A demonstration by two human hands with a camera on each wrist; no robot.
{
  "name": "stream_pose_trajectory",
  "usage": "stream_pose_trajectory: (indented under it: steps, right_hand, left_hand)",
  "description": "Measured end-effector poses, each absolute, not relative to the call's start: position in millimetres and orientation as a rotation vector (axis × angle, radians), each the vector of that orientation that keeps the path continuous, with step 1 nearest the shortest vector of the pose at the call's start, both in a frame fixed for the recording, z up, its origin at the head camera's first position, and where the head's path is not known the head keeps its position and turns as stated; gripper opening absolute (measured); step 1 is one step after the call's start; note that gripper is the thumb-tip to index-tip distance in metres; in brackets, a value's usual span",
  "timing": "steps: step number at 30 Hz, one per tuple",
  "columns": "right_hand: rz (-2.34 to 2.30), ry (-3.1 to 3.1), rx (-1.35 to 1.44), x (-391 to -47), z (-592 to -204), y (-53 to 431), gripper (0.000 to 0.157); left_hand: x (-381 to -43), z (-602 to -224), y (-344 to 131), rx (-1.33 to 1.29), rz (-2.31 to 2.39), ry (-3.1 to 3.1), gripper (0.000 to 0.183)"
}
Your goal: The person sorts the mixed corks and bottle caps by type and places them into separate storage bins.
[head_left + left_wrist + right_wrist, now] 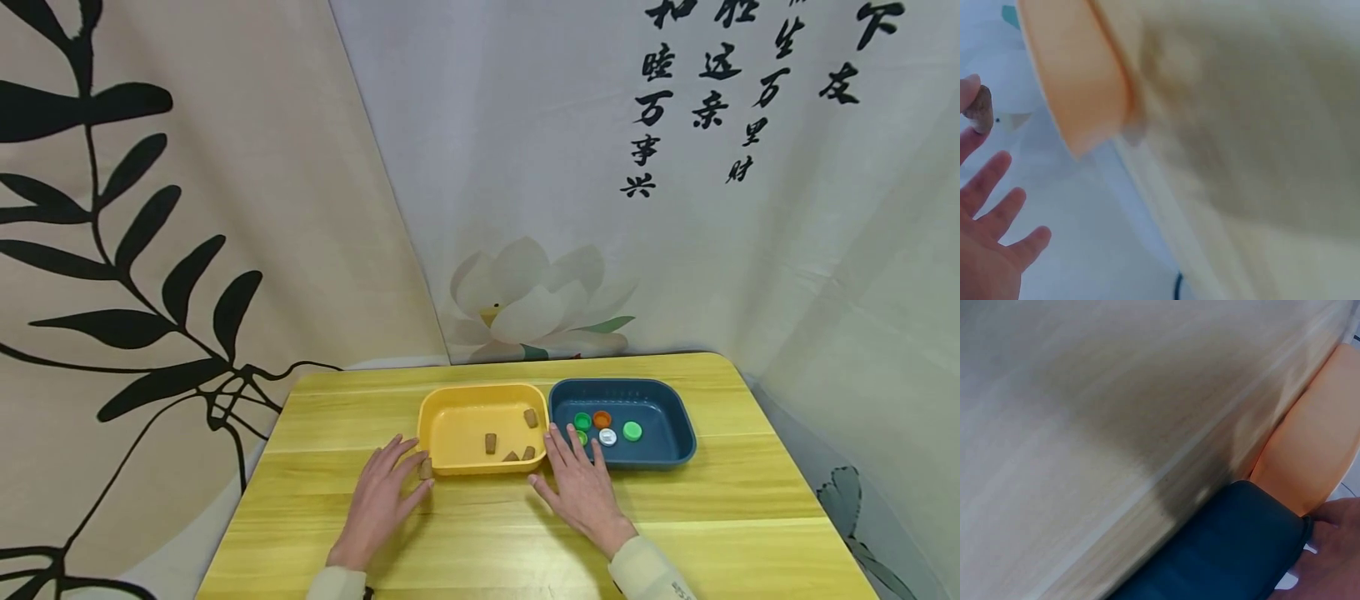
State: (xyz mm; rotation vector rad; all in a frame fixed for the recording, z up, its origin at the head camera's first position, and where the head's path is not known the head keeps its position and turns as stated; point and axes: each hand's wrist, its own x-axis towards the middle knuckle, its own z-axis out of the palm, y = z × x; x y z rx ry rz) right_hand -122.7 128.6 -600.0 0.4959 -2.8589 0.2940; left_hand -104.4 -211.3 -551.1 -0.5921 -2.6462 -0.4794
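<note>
My left hand [378, 500] pinches a brown cork [426, 469] between thumb and index finger, by the front left corner of the yellow tray [461, 421]. In the left wrist view the cork [981, 111] shows between the fingertips, the other fingers spread. My right hand [583, 492] has its fingers extended over the front left rim of the blue tray [660, 421], close to a light green cap [582, 437]. The right wrist view shows the right hand [1335, 556] at that tray's edge; most of its fingers are out of frame. Several corks [491, 443] lie in the yellow tray.
Besides the light green cap, the blue tray holds an orange cap [602, 419], a white cap [607, 437] and two green caps [632, 431]. Both trays stand side by side near the back of the wooden table [360, 417]. Printed cloth [525, 167] hangs behind.
</note>
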Motion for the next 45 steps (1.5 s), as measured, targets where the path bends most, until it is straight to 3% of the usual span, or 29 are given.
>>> stream_pose_trajectory:
  steps: [13, 26, 37, 45]
  right_hand:
    - [0.307, -2.873, 0.502, -120.3, -598.0, 127.0, 0.078]
    - [0.304, -2.869, 0.506, -119.7, -599.3, 127.2, 0.079]
    - [0.289, -2.866, 0.507, -120.9, -598.9, 126.4, 0.078]
    - [0.282, -2.858, 0.517, -121.8, -597.9, 127.5, 0.078]
  left_hand:
    - [-156.2, -550.6, -162.8, -0.661, -0.533, -2.674, 0.043]
    - [-184.2, -560.8, -142.3, -0.571, -0.419, -2.872, 0.040]
    - [-192.1, -565.1, -136.8, -0.496, -0.429, -2.952, 0.048]
    - [-176.7, -562.9, -136.9, -0.529, -0.444, -2.810, 0.054]
